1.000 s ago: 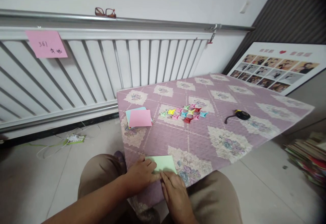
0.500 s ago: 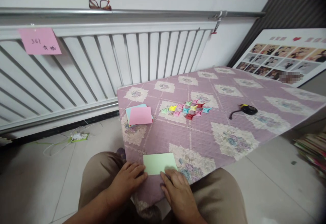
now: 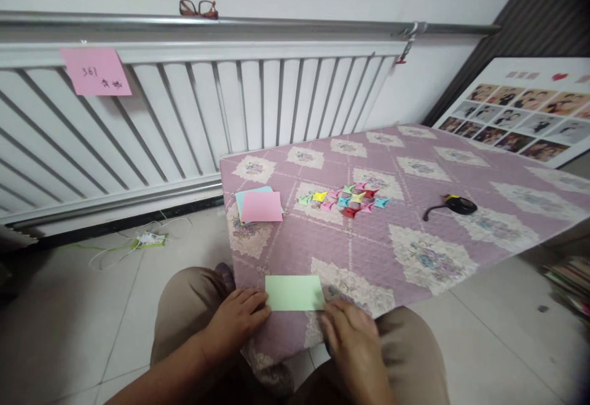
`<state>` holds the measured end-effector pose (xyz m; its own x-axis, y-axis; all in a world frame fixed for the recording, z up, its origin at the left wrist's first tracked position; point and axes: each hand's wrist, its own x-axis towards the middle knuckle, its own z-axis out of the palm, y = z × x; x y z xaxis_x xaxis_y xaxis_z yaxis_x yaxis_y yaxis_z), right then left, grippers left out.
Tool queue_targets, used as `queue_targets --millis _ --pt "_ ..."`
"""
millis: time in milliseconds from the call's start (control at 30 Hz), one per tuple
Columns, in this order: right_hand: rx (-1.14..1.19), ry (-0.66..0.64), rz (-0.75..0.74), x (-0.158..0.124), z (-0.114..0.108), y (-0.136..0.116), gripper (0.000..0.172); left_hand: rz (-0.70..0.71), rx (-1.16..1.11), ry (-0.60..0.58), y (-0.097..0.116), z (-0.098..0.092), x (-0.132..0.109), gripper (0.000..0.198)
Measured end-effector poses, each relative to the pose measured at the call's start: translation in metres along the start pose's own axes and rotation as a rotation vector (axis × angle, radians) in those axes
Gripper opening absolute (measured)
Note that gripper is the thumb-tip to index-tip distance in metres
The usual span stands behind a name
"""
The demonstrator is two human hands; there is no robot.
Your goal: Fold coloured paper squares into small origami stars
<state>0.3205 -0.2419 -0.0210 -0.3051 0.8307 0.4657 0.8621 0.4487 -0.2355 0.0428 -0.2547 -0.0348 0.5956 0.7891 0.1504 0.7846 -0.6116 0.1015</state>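
A light green sheet of paper (image 3: 295, 292) lies flat at the near end of the cloth-covered table (image 3: 318, 239). My left hand (image 3: 239, 316) is at its left edge, thumb and fingers closed on the lower left corner. At the lower right corner, my right hand (image 3: 354, 337) has its fingers bent together against the paper; they are slightly blurred. Beyond my left hand sits a small stack of coloured paper with a pink sheet (image 3: 262, 207) on top. Several small folded paper pieces, among them a yellow one (image 3: 319, 196) and a red one (image 3: 350, 212), lie grouped farther back.
A black object with a short cord or strap (image 3: 461, 205) rests toward the table's right. Behind the table runs a white radiator (image 3: 271, 98) bearing a pink note (image 3: 96, 72). Glasses (image 3: 199, 9) sit on the pipe above. A power strip (image 3: 151, 240) lies on the floor at left.
My right hand has slid rightward along the paper's near edge to its right corner. My left hand stays at the left edge. The whole view has shifted slightly.
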Motion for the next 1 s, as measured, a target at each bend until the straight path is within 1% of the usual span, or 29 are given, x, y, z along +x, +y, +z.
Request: queue_targets --millis 33,100,167,267,333,400,500,533,633,667,767,833,900,967,1000 --pt "0.070 -0.021 -0.026 0.004 0.003 -0.012 0.019 -0.002 -0.001 0.001 0.000 0.000 0.000 0.027" --pt "0.177 -0.105 -0.049 0.013 0.011 -0.035 0.015 -0.008 -0.018 0.004 0.000 0.001 0.001 0.028" --pt "0.216 -0.169 -0.007 0.020 0.022 -0.049 0.019 -0.027 -0.070 0.027 -0.002 0.004 0.001 0.027" --pt "0.201 -0.197 0.030 0.026 0.034 -0.050 0.022 -0.083 -0.218 0.084 -0.004 0.004 0.004 0.024" --pt "0.148 -0.204 -0.030 0.028 0.038 -0.044 0.019 -0.125 -0.326 0.113 -0.003 0.000 0.007 0.024" --pt "0.090 -0.205 -0.120 0.028 0.038 -0.038 0.014 -0.171 -0.382 0.140 0.001 -0.003 0.010 0.025" --pt "0.047 -0.198 -0.199 0.028 0.036 -0.035 0.008 -0.234 -0.297 0.193 0.009 -0.004 0.016 0.032" --pt "0.042 -0.195 -0.207 0.028 0.036 -0.036 0.007 -0.236 -0.235 0.205 0.011 -0.003 0.018 0.030" --pt "0.017 -0.178 -0.222 0.026 0.036 -0.039 0.006 -0.202 -0.048 0.223 0.016 0.002 0.023 0.010" --pt "0.009 -0.172 -0.223 0.026 0.035 -0.041 0.007 -0.188 -0.001 0.222 0.016 0.003 0.025 0.006" --pt "-0.023 -0.151 -0.204 0.022 0.034 -0.048 0.007 -0.183 0.085 0.242 0.019 0.001 0.027 0.012" --pt "-0.048 -0.149 -0.198 0.019 0.033 -0.053 0.010 -0.187 0.104 0.278 0.024 -0.005 0.025 0.013" --pt "-0.046 -0.147 -0.210 0.015 0.033 -0.055 0.014 -0.165 0.088 0.312 0.034 -0.012 0.021 0.015" --pt "0.017 -0.116 -0.229 0.010 0.033 -0.052 0.017 -0.121 0.029 0.349 0.046 -0.021 0.012 0.014" --pt "0.066 -0.092 -0.237 0.008 0.034 -0.049 0.018 -0.089 -0.020 0.386 0.052 -0.024 0.007 0.011"
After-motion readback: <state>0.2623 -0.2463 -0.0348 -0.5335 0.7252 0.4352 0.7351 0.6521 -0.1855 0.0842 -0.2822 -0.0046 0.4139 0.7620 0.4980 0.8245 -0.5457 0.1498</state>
